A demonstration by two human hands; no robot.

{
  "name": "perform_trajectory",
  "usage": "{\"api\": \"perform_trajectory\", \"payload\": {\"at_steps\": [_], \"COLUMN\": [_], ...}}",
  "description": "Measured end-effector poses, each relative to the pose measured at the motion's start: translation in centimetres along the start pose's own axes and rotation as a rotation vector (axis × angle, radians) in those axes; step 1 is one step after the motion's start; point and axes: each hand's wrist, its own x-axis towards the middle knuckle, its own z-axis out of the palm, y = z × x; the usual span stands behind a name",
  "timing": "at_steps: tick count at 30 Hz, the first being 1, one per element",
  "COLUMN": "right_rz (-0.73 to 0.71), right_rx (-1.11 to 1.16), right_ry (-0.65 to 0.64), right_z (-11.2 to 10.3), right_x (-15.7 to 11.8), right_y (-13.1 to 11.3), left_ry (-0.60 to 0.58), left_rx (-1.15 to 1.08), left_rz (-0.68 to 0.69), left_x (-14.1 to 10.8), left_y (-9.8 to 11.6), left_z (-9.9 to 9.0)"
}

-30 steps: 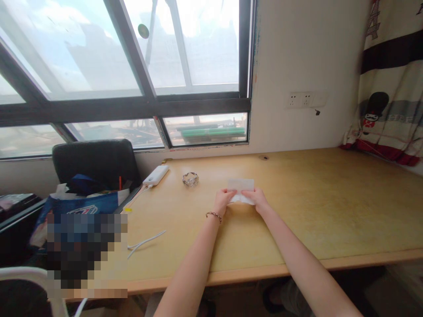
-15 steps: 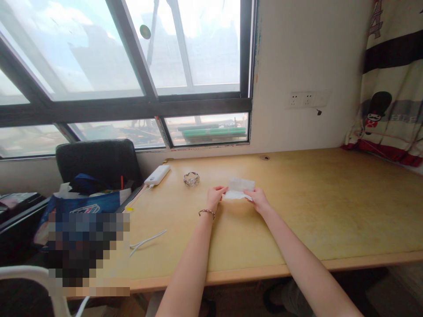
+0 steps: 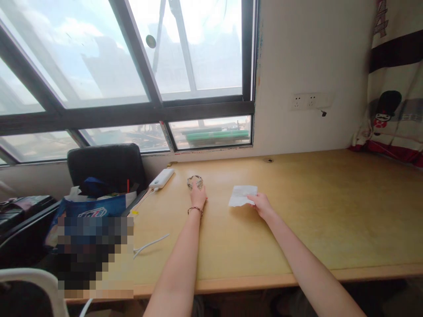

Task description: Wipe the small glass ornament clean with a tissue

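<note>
A silver openwork ring [image 3: 194,178], like a small crown or wide bangle, stands on the table left of centre. My left hand [image 3: 198,196], with a braided bracelet on its wrist, reaches to the near side of this ring. One finger stretches over the ring's near rim, and the other fingers are partly hidden under the hand. To the right, my right hand [image 3: 261,204] pinches a thin white sheet [image 3: 242,193], which looks like tissue or a wipe, by its right edge. The sheet spreads out flat just over the tabletop, its near edge uneven.
On the yellowish wooden table [image 3: 330,211], a white power bank [image 3: 162,178] with a cable lies at the left edge. Another white cable [image 3: 152,242] lies nearer me. A black chair [image 3: 105,167] holds a blue bag [image 3: 92,207]. Windows and wall sockets [image 3: 304,101] are behind.
My left hand has let go of the white sheet and moved left to the silver ring. The right hand still holds the sheet. The view has shifted slightly.
</note>
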Motion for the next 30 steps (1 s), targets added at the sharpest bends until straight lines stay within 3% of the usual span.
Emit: {"api": "perform_trajectory", "payload": {"at_steps": [9, 15, 19, 23, 27, 30], "right_rz": [0.022, -0.046, -0.144, -0.217, -0.331, -0.418], "right_rx": [0.033, -0.146, -0.224, -0.197, -0.129, -0.159], "right_ry": [-0.033, 0.057, 0.070, 0.072, 0.099, 0.111], "right_z": [0.3, 0.4, 0.7, 1.1, 1.0, 0.6], "right_x": [0.3, 0.4, -0.1, -0.3, 0.1, 0.4], "right_y": [0.4, 0.1, -0.6, -1.0, -1.1, -1.3], "left_ry": [-0.058, -0.272, -0.415, -0.527, -0.529, -0.504], "left_rx": [-0.170, -0.351, -0.420, -0.304, -0.200, -0.189], "left_rz": [-0.055, 0.005, 0.134, 0.363, 0.608, 0.627], "left_x": [0.7, -1.2, -4.4, -8.3, -10.5, -11.3], "left_y": [-0.7, 1.2, 4.3, 6.9, 8.0, 8.6], "left_z": [-0.3, 0.5, 2.7, 4.4, 4.5, 4.2]}}
